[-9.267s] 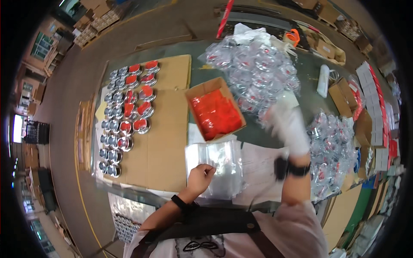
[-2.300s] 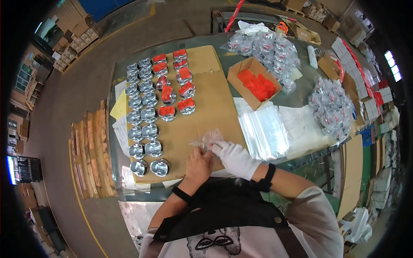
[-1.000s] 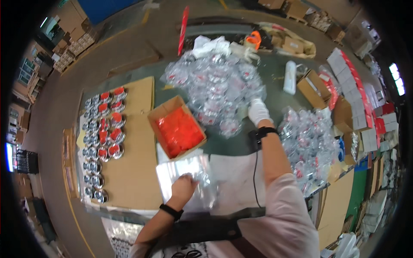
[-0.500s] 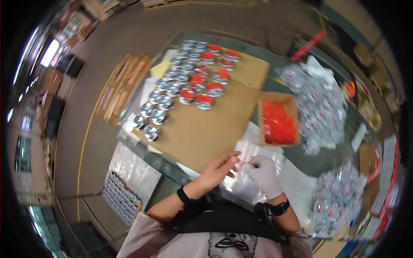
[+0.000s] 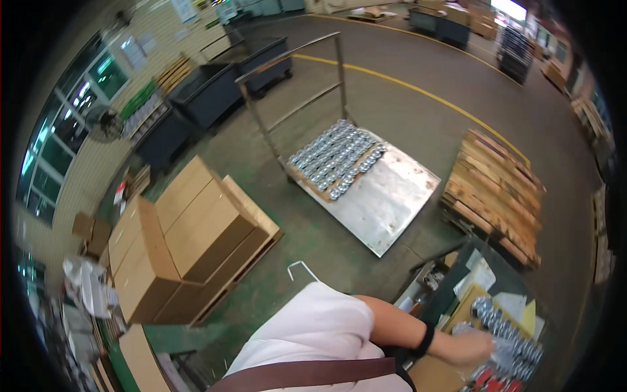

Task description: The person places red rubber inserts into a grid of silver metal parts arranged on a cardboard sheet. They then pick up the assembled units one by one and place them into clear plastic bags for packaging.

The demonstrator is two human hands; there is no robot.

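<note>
At the lower right, my left hand [image 5: 471, 347], bare and with a black band at the wrist, is over the cardboard-covered table. Its fingers are curled and somewhat blurred. Clear plastic film, seemingly a plastic bag [image 5: 503, 353], shows at the fingers. Beside it on the cardboard [image 5: 434, 374] stand rows of shiny round metal parts [image 5: 499, 325]. A few parts with red pieces on them [image 5: 490, 379] lie close under the hand. My right hand is out of view.
A flat metal trolley [image 5: 398, 196] with a push handle carries rows of round metal parts [image 5: 336, 157]. Stacked cartons [image 5: 209, 228] on a pallet stand at the left. A wooden pallet [image 5: 493, 193] lies at the right. Dark bins [image 5: 206, 95] stand farther back.
The view has swung far to the left, from the table to the trolley and cartons. My left hand has come over the metal parts; the gloved right hand has left the view.
</note>
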